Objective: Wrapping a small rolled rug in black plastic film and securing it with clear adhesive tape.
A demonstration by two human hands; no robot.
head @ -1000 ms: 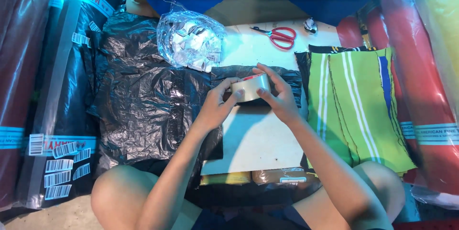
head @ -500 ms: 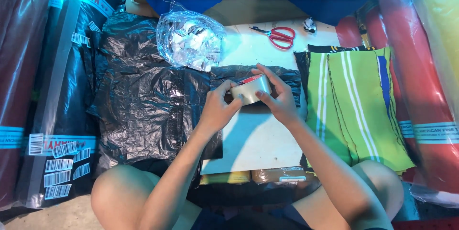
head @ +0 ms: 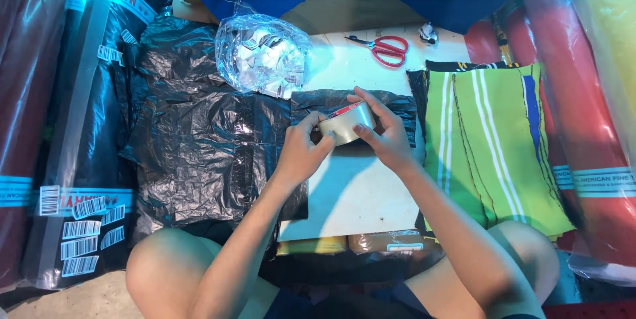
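Both hands hold a roll of clear packing tape (head: pixel 346 121) above a white board (head: pixel 354 190). My left hand (head: pixel 306 148) grips the roll's left side, with the thumb pressed on its outer face. My right hand (head: pixel 384 135) wraps the right side, fingers over the top. Under the roll lies a folded black plastic bag (head: pixel 397 104).
A crumpled sheet of black plastic (head: pixel 199 147) covers the floor to the left. A clear bag of small paper labels (head: pixel 262 57) sits behind it. Red-handled scissors (head: pixel 384 47) lie at the back. Green striped fabric pieces (head: pixel 487 140) are stacked on the right. Wrapped fabric rolls (head: pixel 583 87) flank both sides.
Both hands have turned the tape roll slightly and kept it at the same spot above the board. My left thumb has shifted along the roll's surface.
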